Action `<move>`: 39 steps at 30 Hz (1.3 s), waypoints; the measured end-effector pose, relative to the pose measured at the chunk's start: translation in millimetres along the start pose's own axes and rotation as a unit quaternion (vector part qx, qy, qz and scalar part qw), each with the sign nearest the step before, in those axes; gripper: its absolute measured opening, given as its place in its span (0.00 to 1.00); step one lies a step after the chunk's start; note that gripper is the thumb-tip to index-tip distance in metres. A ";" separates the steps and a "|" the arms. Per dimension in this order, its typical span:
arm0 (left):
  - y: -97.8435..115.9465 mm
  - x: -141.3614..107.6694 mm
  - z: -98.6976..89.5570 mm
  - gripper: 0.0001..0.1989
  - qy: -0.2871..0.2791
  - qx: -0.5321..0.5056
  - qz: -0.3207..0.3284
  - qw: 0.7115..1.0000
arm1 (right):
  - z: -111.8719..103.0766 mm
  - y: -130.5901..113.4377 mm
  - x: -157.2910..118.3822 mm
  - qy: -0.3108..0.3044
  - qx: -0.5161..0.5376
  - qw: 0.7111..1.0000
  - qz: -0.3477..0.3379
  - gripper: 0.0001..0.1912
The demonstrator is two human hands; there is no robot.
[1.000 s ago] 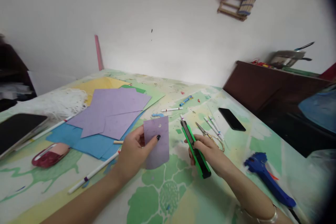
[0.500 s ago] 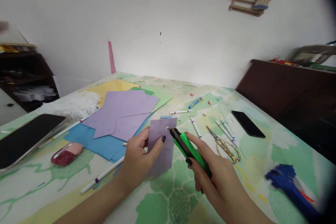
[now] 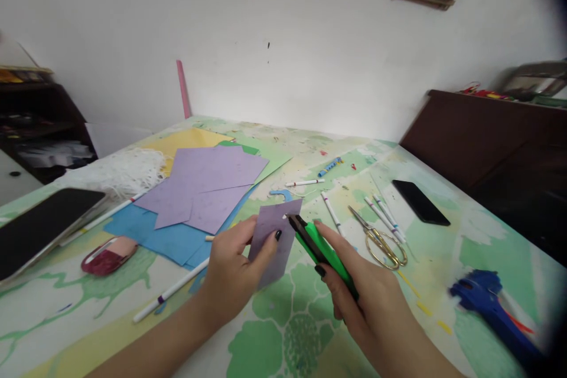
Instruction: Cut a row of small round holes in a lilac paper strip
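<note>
My left hand [image 3: 237, 266] pinches a small purple paper [image 3: 277, 242] between thumb and fingers, holding it up off the table. In my right hand [image 3: 363, 289] is a green and black utility knife [image 3: 323, 254], gripped along its handle. The knife's front end meets the paper near its upper right, where a small pale spot shows. I cannot tell how far the blade goes through. Behind the hands lie larger purple sheets [image 3: 217, 168] on top of blue paper [image 3: 159, 233].
Gold-handled scissors [image 3: 378, 239] and white markers [image 3: 385, 218] lie right of my hands, with a black phone [image 3: 420, 202] beyond. A blue glue gun [image 3: 487, 307] is at the far right. On the left are a larger dark-screened device [image 3: 48, 227] and a maroon-pink object [image 3: 108, 255].
The purple paper has tilted, its right upper corner now higher. The knife stays at its upper right part. The whole view has shifted slightly.
</note>
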State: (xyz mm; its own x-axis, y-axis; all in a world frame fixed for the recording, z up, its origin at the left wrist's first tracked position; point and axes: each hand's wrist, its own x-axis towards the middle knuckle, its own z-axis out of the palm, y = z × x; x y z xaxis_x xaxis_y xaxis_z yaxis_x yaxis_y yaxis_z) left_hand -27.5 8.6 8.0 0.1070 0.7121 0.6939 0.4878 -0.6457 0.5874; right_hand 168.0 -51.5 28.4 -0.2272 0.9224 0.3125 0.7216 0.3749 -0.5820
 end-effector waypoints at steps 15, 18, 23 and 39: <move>-2.6 -1.5 1.4 0.05 0.023 0.035 0.063 0.997 | -4.6 -10.5 0.8 -0.119 0.342 0.914 0.181 0.26; -1.5 -1.7 0.1 0.05 0.026 0.038 0.058 0.997 | -5.0 -11.2 1.5 -0.136 0.403 0.879 0.215 0.28; 0.1 -0.3 -1.1 0.05 0.033 0.050 0.037 0.998 | -1.4 -4.4 -1.6 -0.056 0.224 0.967 0.109 0.24; -7.2 -2.4 0.7 0.08 0.051 0.063 0.117 0.990 | -2.9 1.9 -5.8 0.022 -0.049 0.998 -0.039 0.27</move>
State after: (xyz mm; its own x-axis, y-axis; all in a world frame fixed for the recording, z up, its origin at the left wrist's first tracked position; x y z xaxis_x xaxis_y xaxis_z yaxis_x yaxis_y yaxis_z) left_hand -30.7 11.7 1.8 0.1444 0.5120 0.8468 0.5645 -0.7455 0.3545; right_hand 172.6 -56.5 27.7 -0.2573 0.8848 0.3884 0.7633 0.4326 -0.4798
